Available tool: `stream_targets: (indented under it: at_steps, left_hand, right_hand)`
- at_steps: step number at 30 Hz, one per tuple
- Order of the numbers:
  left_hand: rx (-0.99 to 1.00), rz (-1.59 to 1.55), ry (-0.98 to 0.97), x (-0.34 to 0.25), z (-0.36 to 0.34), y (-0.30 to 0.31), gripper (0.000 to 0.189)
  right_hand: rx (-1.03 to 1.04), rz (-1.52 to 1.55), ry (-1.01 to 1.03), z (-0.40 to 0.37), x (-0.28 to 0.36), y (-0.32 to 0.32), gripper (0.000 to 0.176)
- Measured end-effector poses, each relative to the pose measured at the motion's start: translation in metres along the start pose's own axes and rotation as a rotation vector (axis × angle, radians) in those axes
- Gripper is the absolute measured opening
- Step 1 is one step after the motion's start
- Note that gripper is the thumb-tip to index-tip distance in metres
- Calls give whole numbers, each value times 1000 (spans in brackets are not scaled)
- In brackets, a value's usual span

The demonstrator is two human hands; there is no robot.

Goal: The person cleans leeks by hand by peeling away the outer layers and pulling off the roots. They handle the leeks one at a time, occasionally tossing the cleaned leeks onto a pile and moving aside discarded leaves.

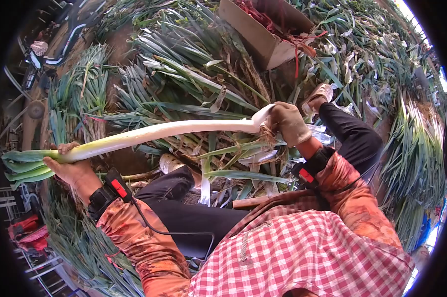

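Observation:
One long leek (169, 129) lies nearly level across the view, its white stem to the right and its green leaves (27, 166) to the left. My left hand (74, 171) is closed around it just below the leaves. At the root end my right hand (289, 123), in a tan work glove, is closed on the leek. A white outer layer (261, 117) bends up from the stem into that glove. Brown roots (268, 137) hang just below the gloved fingers, whose tips are partly hidden.
Heaped leeks and loose leaves (203, 64) cover the ground ahead. A cardboard box (250, 37) with red ties stands at the top. Leek bundles lie at the left (82, 89) and right (414, 158). My shoes and bent legs are close below the leek.

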State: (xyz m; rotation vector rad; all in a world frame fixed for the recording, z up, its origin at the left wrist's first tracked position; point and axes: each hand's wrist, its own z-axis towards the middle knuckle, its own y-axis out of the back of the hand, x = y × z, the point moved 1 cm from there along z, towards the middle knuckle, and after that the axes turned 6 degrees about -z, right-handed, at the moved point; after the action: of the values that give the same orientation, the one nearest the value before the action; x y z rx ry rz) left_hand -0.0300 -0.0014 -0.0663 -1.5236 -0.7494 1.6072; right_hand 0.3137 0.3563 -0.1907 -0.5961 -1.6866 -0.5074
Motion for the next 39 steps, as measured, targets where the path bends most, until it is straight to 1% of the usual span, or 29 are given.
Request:
stream_targets:
  at_steps: [1, 2, 4, 5, 7, 8, 9, 10, 11, 12, 13, 15, 16, 17, 19, 21, 22, 23, 25, 26, 28, 29, 31, 32, 33, 35, 36, 37, 39]
  left_hand:
    - [2, 9, 3, 0, 0, 1, 41]
    - [5, 18, 9, 3, 0, 1, 42]
    - [-19, -7, -5, 10, -2, -3, 42]
    - [-47, -23, -24, 12, -3, -5, 42]
    - [17, -4, -24, 8, -4, -1, 43]
    - [-11, -18, -42, 6, -9, -4, 44]
    - [-39, -25, -57, 4, -10, -7, 44]
    - [40, -51, -22, -3, 1, 9, 44]
    - [32, -44, -14, -2, -3, 7, 44]
    - [38, -7, -23, 1, -8, 1, 46]
    - [50, 27, -37, 2, -9, -4, 48]
    - [103, 1, -25, 2, -8, -4, 47]
    - [148, -22, -13, 1, -7, -3, 47]
    - [148, -22, -13, -1, -5, 0, 47]
    - [304, -165, 104, -3, 1, 4, 52]
    - [311, -187, 126, -2, -2, 0, 55]
    - [318, -211, 138, -1, -3, -3, 58]
    - [319, -210, 141, -1, -3, -5, 58]
    - [368, -274, 174, -1, -6, -9, 62]
    - [365, -272, 172, -2, -7, -11, 62]
    - [494, -449, 323, 3, -10, -19, 66]
    - [429, -464, 205, 7, -4, -12, 68]
    - [54, 191, -158, 22, -30, -38, 53]
    - [-162, 354, -63, 19, -20, -33, 41]
    - [-161, 355, -59, 19, -15, -31, 41]
    - [-216, 217, 9, 24, -10, -19, 34]
    - [-126, 116, 11, 17, 13, 10, 30]
    - [-125, 123, 10, 13, 12, 10, 30]
    - [-52, -16, 84, 8, 8, 1, 26]
  right_hand:
    - [-62, -13, 128, -2, -7, 6, 10]
    - [-71, -16, 130, 1, -14, 7, 10]
    - [-439, 641, -251, 6, -26, 4, 12]
    - [-451, 645, -247, 6, -33, 16, 12]
    - [-384, 1026, -304, 13, -50, 61, 15]
    - [-325, 1099, -249, 14, -62, 88, 21]
    - [-435, 856, -279, 15, -83, 112, 12]
    - [-395, 457, -427, 6, -48, 99, 15]
    - [-346, 54, -571, -7, -11, 85, 22]
    - [-82, -195, -615, 2, -13, 84, 35]
    - [187, -857, -423, 3, -6, 85, 42]
    - [-105, -1321, -61, 9, -10, 82, 30]
    - [80, -1369, 240, 12, 6, 78, 23]
    - [106, -867, 36, 14, 17, 73, 27]
    - [181, -447, 20, 7, 51, 44, 37]
    - [431, -553, -198, -3, 77, 19, 49]
    - [490, -712, 89, 1, 60, 8, 53]
    - [613, -725, -100, -3, 60, 4, 50]
    - [642, -580, -332, 0, 45, -1, 44]
    - [646, -580, -334, 0, 37, -1, 44]
    - [616, -484, -141, -3, 29, 0, 36]
    - [620, -483, -140, -5, 25, 0, 36]
    - [470, -506, -61, -9, 32, 0, 34]
    - [426, -588, 50, -7, 25, -1, 34]
    - [423, -586, 47, -9, 26, -1, 34]
    - [417, -613, 72, -14, 24, -1, 34]
    - [359, -602, 228, -20, 23, -2, 32]
    - [361, -596, 227, -23, 28, -5, 32]
    - [474, -697, 74, -29, 41, -8, 30]
